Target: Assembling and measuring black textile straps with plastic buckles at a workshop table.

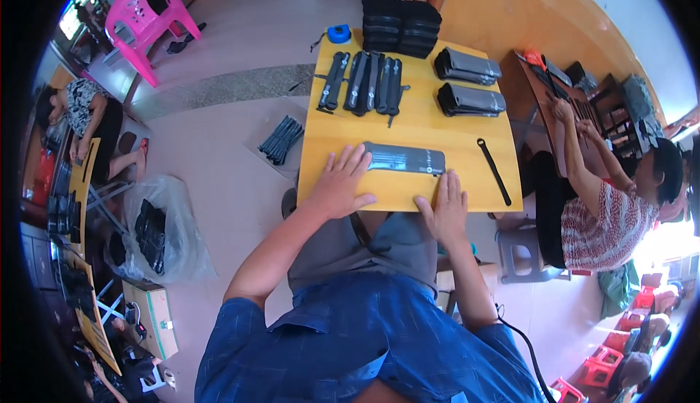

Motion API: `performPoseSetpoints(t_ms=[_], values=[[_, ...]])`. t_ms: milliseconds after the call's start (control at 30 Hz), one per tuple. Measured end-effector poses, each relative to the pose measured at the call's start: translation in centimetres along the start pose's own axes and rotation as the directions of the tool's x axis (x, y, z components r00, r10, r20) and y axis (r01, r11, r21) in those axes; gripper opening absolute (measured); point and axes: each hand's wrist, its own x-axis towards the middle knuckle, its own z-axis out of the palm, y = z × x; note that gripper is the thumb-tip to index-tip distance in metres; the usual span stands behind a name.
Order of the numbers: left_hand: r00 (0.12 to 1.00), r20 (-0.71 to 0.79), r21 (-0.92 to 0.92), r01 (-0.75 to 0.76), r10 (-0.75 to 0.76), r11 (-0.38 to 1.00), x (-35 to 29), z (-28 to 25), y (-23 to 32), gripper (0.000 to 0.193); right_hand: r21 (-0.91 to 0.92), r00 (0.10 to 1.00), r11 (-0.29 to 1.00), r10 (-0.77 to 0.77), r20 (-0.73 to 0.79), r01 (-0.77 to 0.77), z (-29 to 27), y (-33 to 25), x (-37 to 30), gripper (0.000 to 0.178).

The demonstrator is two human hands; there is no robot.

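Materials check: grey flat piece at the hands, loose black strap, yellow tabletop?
Grey piece: perhaps coated fabric or plastic; smooth, with shiny streaks on its left part.
Black strap: possibly webbing or hook-and-loop; dark, thin, loop-like opening at its far end.
Tabletop: likely varnished or laminated wood; smooth, yellow, slight sheen.

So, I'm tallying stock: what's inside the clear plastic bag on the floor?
The plastic bag holds dark, bunched items, too unclear to identify. Whatever lies beneath them is covered.
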Motion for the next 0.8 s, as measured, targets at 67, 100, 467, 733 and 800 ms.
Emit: performPoseSetpoints(t_ms=[67, 100, 467, 733, 800], values=[[0.989, -0.149, -0.046, -0.029, 0.022, 0.999, 0.0, -0.5, 0.3, 0.095, 0.073, 0.999, 0.997, 0.025, -0.039, -0.022, -1.1, 0.3, -0.1, 0.085], [0.987, -0.159, -0.035, -0.022, 0.016, 0.999, 0.0, -1.3, 0.7, 0.095, 0.078, 0.999, 0.997, 0.012, -0.048, -0.009, -2.4, -0.1, 0.5, 0.085], [0.594, 0.160, -0.394, -0.694, 0.788, 0.603, -2.7, 4.4, 19.5, 0.021, 0.821, 0.465, 0.266, -0.885, 0.000, 0.505, -10.2, -16.9, 2.6, 0.028], [0.340, 0.357, -0.467, -0.742, 0.870, 0.482, -5.0, 4.8, 29.6, 0.026, 0.980, 0.330, 0.196, -0.928, 0.173, 0.037, -1.7, -19.0, -4.0, 0.016], [0.350, 0.376, -0.508, -0.696, 0.858, 0.507, -5.3, 4.4, 28.8, 0.027, 0.997, 0.381, 0.044, -0.924, 0.018, 0.061, -1.9, -19.2, -4.7, 0.017]])
